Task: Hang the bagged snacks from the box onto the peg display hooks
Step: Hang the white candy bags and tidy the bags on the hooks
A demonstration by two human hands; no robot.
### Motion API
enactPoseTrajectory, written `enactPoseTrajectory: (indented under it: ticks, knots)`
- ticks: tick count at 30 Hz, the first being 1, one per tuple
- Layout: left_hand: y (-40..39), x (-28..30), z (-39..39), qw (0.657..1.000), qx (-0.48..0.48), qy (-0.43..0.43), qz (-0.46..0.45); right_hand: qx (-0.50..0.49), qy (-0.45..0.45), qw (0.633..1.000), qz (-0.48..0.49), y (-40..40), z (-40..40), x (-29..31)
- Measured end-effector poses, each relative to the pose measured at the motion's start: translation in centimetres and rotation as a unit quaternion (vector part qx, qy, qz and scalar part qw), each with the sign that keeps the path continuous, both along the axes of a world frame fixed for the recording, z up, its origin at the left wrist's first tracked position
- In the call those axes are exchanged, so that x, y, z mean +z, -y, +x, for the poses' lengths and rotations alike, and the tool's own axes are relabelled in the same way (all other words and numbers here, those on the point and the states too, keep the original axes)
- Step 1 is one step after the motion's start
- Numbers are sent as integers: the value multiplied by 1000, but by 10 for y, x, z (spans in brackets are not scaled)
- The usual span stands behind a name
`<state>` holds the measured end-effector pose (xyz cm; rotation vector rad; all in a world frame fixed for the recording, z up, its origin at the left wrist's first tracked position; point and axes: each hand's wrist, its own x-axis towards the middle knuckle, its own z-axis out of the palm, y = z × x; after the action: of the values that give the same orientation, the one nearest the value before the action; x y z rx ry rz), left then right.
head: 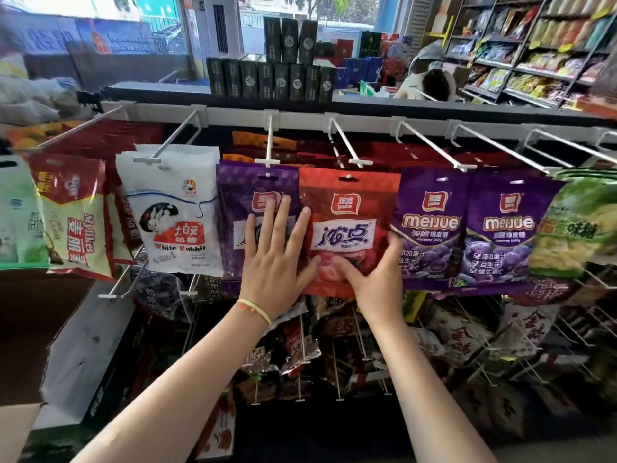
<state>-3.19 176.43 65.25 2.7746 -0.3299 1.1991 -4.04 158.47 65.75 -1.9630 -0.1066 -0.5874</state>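
Note:
A red snack bag (350, 208) hangs by its top hole on a white peg hook (347, 145) in the top row of the display. My right hand (377, 272) holds its lower right edge, thumb on the front and fingers behind the side. My left hand (277, 252) lies flat with straight, spread fingers on the purple bag (240, 195) hanging just to the left, fingertips reaching the red bag's left edge. Two purple gummy bags (430, 225) hang to the right. A brown cardboard box (20, 335) stands open at the far left.
A white rabbit candy bag (177, 208) and a red-and-cream bag (76, 212) hang further left, a green bag (577, 228) at the right. Several bare hooks (430, 145) jut forward from the top rail. Lower rows hold more bags. Dark boxes (267, 78) stand on top; a person crouches by the shelves behind.

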Motion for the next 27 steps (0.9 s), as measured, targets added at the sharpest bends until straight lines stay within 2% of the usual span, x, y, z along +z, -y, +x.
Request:
enactPoseTrajectory:
  ticks: [4,6,8,11,15,18,19,21,23,27]
  knots:
    - [10,-9,-19,989,-39,27,-138,90,-84,980,155,15,-1,0]
    - [17,-8,-30,970,-62,-17,-234,120,-106,966,205,22,-1,-2]
    - [22,-2,-37,945,-56,-84,-312,127,-112,961,219,26,1,-5]
    - [26,0,-41,912,-58,-160,-373,125,-106,967,195,26,-1,-8]
    - [32,1,-42,840,-126,-222,-479,98,-92,976,171,18,-11,-15]
    - [35,0,-44,762,-144,-229,-588,82,-86,981,153,18,-15,-19]
    - [35,-1,-44,755,-138,-226,-600,74,-84,983,147,19,-16,-20]
    - [31,-10,-41,784,-118,-208,-573,48,-80,986,136,19,-17,-22]
    - [31,-12,-43,799,-116,-204,-554,19,-67,990,120,16,-17,-26]
    - [33,-11,-50,773,-154,-225,-573,-14,-42,995,93,9,-21,-27]
